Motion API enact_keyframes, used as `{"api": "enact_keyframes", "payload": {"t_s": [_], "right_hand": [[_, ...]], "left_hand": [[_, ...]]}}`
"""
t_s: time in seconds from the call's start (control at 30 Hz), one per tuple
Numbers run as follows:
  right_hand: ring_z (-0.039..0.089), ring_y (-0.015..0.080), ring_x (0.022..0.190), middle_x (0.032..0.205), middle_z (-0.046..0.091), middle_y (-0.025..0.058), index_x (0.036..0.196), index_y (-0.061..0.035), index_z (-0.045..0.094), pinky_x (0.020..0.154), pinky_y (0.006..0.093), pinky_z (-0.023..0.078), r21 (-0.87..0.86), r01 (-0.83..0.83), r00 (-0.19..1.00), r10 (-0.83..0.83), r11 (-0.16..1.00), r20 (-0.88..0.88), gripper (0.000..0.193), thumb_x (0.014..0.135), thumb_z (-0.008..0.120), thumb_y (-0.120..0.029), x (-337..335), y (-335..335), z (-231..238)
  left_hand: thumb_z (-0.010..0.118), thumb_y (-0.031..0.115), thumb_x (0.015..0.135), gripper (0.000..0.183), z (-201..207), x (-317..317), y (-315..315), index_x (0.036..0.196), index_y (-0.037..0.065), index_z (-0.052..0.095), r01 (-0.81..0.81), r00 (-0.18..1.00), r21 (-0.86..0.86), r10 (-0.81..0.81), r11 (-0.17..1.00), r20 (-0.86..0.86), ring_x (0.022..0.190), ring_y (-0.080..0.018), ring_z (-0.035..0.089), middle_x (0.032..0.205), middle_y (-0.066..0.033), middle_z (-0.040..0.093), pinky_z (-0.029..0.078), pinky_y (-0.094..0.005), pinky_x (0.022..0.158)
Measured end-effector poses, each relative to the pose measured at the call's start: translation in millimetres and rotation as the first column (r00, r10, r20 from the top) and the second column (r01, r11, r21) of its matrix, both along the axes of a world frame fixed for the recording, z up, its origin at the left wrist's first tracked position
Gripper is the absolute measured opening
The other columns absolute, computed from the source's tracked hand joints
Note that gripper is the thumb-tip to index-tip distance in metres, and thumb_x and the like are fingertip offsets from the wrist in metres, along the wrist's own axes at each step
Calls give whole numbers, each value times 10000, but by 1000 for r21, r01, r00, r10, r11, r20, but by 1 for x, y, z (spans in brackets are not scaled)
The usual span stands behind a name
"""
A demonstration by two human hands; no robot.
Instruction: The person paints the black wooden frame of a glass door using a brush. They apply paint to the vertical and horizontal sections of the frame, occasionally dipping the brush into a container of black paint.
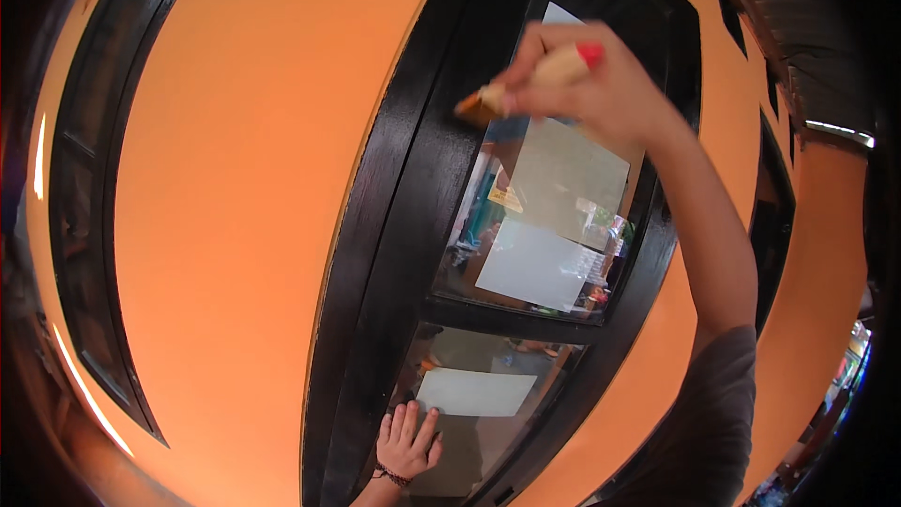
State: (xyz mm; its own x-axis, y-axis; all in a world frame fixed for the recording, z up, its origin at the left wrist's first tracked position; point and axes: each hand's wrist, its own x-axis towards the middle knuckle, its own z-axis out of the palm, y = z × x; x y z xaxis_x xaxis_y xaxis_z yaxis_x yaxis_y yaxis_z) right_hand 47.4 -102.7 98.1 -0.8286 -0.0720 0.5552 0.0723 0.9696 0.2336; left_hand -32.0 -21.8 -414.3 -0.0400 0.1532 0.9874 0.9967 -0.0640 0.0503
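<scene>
My right hand (587, 84), raised high and a little blurred, grips a paintbrush (563, 66) with a pale wooden handle and a red end. Its orange-brown bristles point left and touch or nearly touch the black wooden frame (427, 160); which of these I cannot tell. Lower down, my left hand (405, 446) lies with fingers spread against the lower glass pane (460, 455) and the frame beside it. A beaded bracelet circles that wrist. The left fingertips are close to a white sheet of paper (479, 392) behind or on the glass.
Orange wall (253, 178) surrounds the black frame on both sides. More pale sheets (535, 263) show at the upper pane, along with reflections. Another dark-framed window (80, 188) stands at the far left. A corrugated roof (802, 28) hangs at the upper right.
</scene>
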Motion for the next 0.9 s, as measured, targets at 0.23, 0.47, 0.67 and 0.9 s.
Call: {"api": "enact_keyframes", "payload": {"t_s": [0.23,0.47,0.67,0.9], "right_hand": [[632,154,641,682,654,112,757,-24,628,579,291,500,271,56,882,80,961,-464,25,755,653,-24,-10,23,122],[636,163,634,680,659,106,768,-15,623,589,297,526,575,75,812,285,815,-510,58,734,665,6,-20,38,145],[643,164,608,694,661,130,772,11,597,550,262,523,174,-136,816,210,975,-539,101,738,690,-6,-12,23,149],[638,186,563,634,649,124,717,6,596,519,265,510,256,-274,740,373,927,-560,30,722,625,13,-31,16,138]], "left_hand": [[523,374,821,510,2,3,2,1284,167,571,-19,999,22,18,1000,37,1289,-310,417,1374,-171,465,266,-455,1072],[508,380,827,513,1,5,2,1289,164,567,-32,998,24,31,999,46,1291,-314,415,1374,-175,463,253,-462,1081],[503,381,830,523,1,5,0,1301,161,555,-19,999,0,19,1000,36,1288,-326,416,1375,-188,457,252,-469,1081],[520,375,818,536,-2,4,3,1301,144,553,-40,999,-2,40,999,35,1287,-348,409,1373,-203,453,262,-488,1072]]}}
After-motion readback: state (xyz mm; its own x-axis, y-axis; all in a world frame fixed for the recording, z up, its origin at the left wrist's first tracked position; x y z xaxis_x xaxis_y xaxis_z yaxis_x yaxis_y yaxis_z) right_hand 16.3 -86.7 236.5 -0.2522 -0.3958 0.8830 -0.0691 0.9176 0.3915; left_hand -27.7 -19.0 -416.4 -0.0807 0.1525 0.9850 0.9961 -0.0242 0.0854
